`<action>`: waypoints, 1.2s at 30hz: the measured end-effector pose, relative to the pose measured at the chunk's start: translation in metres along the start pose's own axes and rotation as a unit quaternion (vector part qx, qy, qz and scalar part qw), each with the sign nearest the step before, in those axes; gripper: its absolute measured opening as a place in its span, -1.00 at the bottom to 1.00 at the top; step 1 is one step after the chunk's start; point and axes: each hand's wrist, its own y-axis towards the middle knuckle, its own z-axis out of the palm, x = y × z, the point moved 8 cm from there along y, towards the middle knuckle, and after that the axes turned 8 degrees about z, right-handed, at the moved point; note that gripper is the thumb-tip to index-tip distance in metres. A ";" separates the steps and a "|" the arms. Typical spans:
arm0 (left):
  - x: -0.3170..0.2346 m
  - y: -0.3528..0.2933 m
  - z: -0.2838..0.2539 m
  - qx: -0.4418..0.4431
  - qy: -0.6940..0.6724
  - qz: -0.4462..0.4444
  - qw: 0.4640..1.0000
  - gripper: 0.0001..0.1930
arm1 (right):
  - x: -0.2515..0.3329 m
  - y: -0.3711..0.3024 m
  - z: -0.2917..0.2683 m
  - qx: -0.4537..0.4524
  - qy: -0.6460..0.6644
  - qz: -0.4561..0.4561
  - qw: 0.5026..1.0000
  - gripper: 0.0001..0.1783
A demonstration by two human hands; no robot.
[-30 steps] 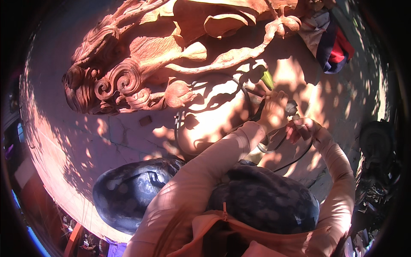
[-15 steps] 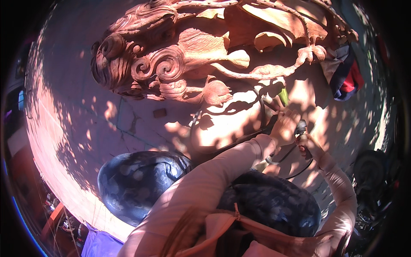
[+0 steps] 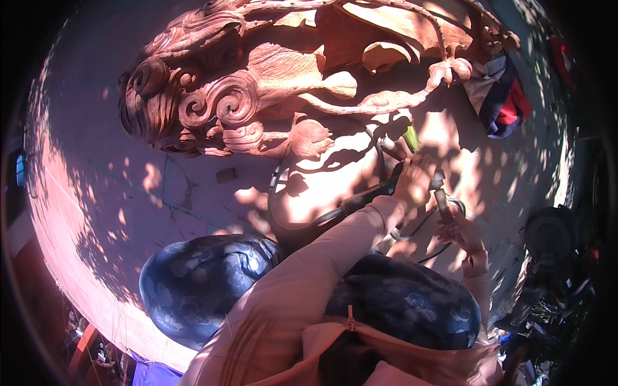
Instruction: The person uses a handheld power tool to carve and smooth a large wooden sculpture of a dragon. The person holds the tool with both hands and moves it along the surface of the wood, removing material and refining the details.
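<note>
A large reddish wooden carving [image 3: 257, 96] with scrolls and curling stems lies on the ground ahead of me. My left hand [image 3: 414, 182] is closed around a dark rotary tool with a black flexible shaft [image 3: 360, 201] that loops back to the left. My right hand [image 3: 458, 230] grips a short dark rod-like handpiece [image 3: 443, 201] just below and right of the left hand. Both hands are over a sunlit patch of ground near a curved stem of the carving [image 3: 393, 100]. A green tip [image 3: 411, 137] shows just above my left hand.
My knees in dark blue patterned cloth [image 3: 199, 286] fill the lower middle. A small wood block [image 3: 226, 174] lies on the pavement. A red, white and dark cloth [image 3: 502, 103] lies at the upper right. Dark machinery [image 3: 550, 238] stands at the right edge.
The view has shifted, so the carving sits lower and nearer the centre. My hands have stayed together on the tool, a little further from the carving's stem.
</note>
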 end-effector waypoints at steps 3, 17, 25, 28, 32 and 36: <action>0.007 -0.002 -0.004 -0.019 0.024 -0.002 1.000 -0.40 | -0.023 0.012 -0.009 -0.051 0.049 -0.017 0.997 -0.58; 0.015 0.009 -0.018 -0.041 -0.050 -0.003 0.998 -0.47 | 0.041 -0.045 0.047 -0.433 -0.279 -0.369 0.773 -0.47; 0.006 0.011 -0.017 -0.036 -0.063 -0.002 0.997 -0.46 | 0.029 -0.031 0.020 -0.308 -0.086 -0.278 0.906 -0.58; 0.011 0.008 -0.022 -0.020 -0.068 -0.018 0.997 -0.45 | 0.065 -0.070 0.060 -0.461 -0.307 -0.444 0.704 -0.63; 0.006 0.014 -0.025 -0.010 -0.072 -0.022 0.997 -0.52 | 0.025 -0.038 0.055 -0.173 0.250 -0.076 0.950 -0.63; 0.010 0.009 -0.018 -0.023 -0.074 0.004 0.997 -0.50 | 0.041 -0.052 0.042 -0.385 -0.151 -0.333 0.847 -0.74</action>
